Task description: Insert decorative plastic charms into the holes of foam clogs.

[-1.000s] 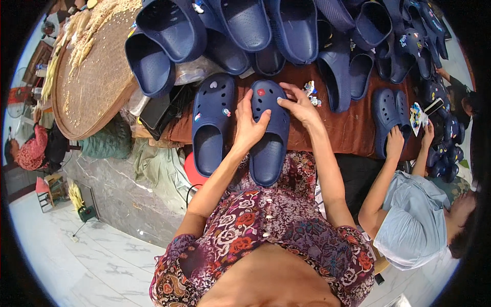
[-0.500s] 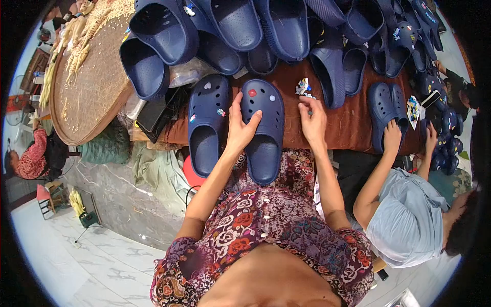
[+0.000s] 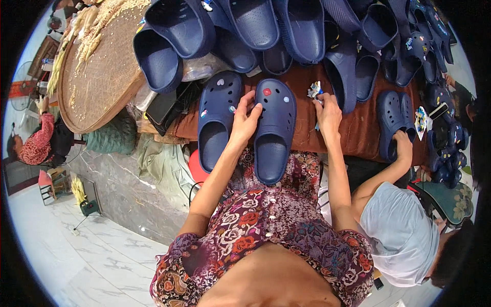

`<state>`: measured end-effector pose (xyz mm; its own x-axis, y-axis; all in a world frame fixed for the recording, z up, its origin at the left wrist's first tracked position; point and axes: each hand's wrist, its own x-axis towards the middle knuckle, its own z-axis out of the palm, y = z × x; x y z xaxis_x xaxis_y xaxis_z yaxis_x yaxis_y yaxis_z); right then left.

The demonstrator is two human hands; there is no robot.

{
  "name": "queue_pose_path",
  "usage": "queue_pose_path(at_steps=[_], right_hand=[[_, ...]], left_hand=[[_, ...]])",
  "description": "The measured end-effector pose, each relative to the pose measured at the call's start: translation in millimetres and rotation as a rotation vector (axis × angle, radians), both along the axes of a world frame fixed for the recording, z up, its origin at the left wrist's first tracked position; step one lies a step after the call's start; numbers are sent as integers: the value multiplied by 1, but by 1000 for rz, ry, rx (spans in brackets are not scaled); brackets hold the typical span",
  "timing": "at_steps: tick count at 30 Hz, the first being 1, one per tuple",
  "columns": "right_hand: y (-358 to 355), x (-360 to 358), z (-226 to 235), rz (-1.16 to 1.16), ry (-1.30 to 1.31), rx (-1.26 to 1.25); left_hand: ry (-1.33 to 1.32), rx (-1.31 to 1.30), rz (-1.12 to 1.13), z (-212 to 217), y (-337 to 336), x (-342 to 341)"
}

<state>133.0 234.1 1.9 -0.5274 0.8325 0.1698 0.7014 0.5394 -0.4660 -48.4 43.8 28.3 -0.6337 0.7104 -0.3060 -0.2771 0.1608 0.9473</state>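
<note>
Two navy clogs lie side by side before me, toes pointing away. The left clog [image 3: 214, 138] bears a pale heart charm and two other small charms. On the right clog [image 3: 273, 120] are a red charm and a pale blue one. My left hand [image 3: 244, 123] is between them, thumb and fingers closed at the right clog's inner edge. My right hand [image 3: 330, 118] has its fingertips drawn together at a small heap of colourful shoe charms [image 3: 314, 90]. Whatever is between those fingertips is too small to make out.
Many navy clogs [image 3: 302, 30] are piled along the far side of the brown cloth [image 3: 358, 138]. At left stands a round woven tray [image 3: 97, 87] with grain. A co-worker's hand [image 3: 403, 146] is in another clog pair [image 3: 391, 115] at right, near a charm packet [image 3: 421, 122].
My right hand has reached up to the charm heap and its fingers have closed together. My left thumb has slid off the right clog's top toward its edge. The view has shifted slightly.
</note>
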Motion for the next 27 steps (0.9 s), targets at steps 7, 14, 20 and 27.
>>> queue_pose_path(at_steps=[7, 14, 20, 27], right_hand=[[-6, -2, 14, 71, 159, -60], [-30, -12, 52, 392, 251, -395], [-32, -31, 63, 392, 252, -265], [-31, -59, 73, 444, 199, -163]], left_hand=[[-7, 37, 0, -9, 0, 0], [-1, 23, 7, -10, -1, 2], [-34, 7, 11, -11, 3, 3], [144, 30, 8, -26, 7, 3]])
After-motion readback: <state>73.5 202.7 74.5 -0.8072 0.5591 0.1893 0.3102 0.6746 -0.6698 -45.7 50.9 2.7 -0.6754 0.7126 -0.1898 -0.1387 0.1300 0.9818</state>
